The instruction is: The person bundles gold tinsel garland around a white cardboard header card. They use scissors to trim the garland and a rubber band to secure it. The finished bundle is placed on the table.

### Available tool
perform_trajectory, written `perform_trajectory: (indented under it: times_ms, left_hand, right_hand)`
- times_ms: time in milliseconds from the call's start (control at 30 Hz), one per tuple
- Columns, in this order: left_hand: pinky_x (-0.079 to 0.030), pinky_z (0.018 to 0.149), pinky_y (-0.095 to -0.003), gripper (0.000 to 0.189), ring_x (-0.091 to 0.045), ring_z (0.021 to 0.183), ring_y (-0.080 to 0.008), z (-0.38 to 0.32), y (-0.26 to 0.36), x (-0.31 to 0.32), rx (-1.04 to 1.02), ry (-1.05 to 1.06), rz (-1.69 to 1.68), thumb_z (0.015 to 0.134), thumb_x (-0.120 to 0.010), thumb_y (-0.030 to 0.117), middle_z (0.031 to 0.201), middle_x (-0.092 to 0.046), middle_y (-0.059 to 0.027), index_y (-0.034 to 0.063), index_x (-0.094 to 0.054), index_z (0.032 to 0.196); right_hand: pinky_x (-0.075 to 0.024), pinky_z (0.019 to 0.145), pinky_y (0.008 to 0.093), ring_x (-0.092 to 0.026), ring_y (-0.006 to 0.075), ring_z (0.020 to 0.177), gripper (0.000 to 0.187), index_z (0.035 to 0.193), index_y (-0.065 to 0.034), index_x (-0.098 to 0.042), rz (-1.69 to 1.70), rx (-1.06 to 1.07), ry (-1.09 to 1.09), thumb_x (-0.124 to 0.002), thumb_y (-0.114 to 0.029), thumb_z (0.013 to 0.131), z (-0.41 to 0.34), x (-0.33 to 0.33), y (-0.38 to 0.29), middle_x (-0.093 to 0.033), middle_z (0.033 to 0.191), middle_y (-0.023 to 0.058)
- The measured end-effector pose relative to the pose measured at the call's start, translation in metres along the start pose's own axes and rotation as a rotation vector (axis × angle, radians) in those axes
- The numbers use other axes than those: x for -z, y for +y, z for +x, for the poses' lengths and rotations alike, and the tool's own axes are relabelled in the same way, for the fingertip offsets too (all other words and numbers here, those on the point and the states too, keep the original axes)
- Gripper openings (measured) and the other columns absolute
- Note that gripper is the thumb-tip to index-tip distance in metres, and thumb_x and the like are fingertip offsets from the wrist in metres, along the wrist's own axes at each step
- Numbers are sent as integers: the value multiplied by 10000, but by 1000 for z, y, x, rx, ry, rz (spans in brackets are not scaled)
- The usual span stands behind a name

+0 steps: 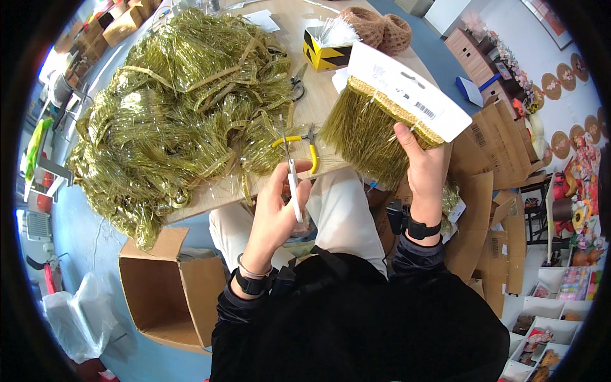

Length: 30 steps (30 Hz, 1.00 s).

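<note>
My left hand [281, 205] grips a pair of white-handled scissors [294, 191], its blades pointing away from me above the table edge. In my right hand [425, 167] is a bundle of gold tinsel fringe [370, 129], attached along its woven band to a white header card [405, 90]. The card has a hang slot and bears printing; my thumb presses on the band. Beyond my left hand lie yellow-handled pliers [312, 143]. A large heap of loose gold tinsel fringe [191, 105] spreads over the table's left side and hangs past its edge.
Dark-handled scissors [298, 88] lie beside the heap. A yellow-and-black box [324, 52] holds white plastic ties, near brown twine balls [377, 28]. An open cardboard box [157, 291] stands on the floor at left. Flattened cartons [491, 143] and stocked shelves [544, 310] are at right.
</note>
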<state>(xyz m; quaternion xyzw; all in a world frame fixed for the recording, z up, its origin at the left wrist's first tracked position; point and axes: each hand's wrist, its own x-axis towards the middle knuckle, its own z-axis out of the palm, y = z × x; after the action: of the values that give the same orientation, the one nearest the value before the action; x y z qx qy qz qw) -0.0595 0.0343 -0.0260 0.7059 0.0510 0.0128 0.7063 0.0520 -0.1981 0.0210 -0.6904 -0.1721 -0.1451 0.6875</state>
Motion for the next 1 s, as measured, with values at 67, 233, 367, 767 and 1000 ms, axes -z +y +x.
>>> perform_trajectory:
  times_ms: [67, 233, 367, 767, 1000]
  left_hand:
    - [-439, 644, -278, 359, -514, 687, -103, -1, 12, 4, 41, 34, 202, 955, -641, 186, 871, -640, -22, 37, -623, 1281]
    - [-481, 678, -364, 334, -598, 738, -305, -2, 28, -4, -332, 197, 668, 865, -696, 165, 861, -605, -166, -16, -606, 1131]
    - [-525, 773, -430, 372, -637, 934, -346, -3, 34, -9, -316, 158, 847, 800, -707, 207, 976, -649, -147, 9, -606, 1099]
    - [-537, 755, -446, 332, -633, 910, -371, 5, 27, -29, -362, 118, 928, 824, -704, 219, 967, -649, -174, 8, -613, 1064]
    - [-524, 663, -449, 201, -651, 776, -393, 6, 19, -27, -272, 41, 840, 886, -684, 157, 814, -646, -190, 36, -603, 1025]
  right_hand:
    - [-498, 915, 289, -637, 138, 1022, 346, 1247, 24, -649, -45, -7, -18, -745, -120, 947, -4, -3, 3, -705, 1159, 49]
    - [-522, 867, 282, -654, 119, 982, 300, 1208, 43, -645, -272, 87, -84, -730, -74, 945, -12, -6, 8, -733, 1098, 96]
    - [-532, 850, 293, -693, 186, 993, 283, 1198, 39, -643, -451, 153, -93, -688, 21, 920, -20, -9, 9, -728, 1093, 133]
    - [-484, 1051, 463, -657, 348, 1162, 372, 1225, -11, -636, -471, 394, -143, -733, -40, 867, -21, -12, 22, -692, 1230, 159]
    - [-516, 986, 400, -674, 328, 1126, 336, 1210, 8, -639, -432, 318, -123, -709, 3, 882, -25, -8, 28, -702, 1182, 158]
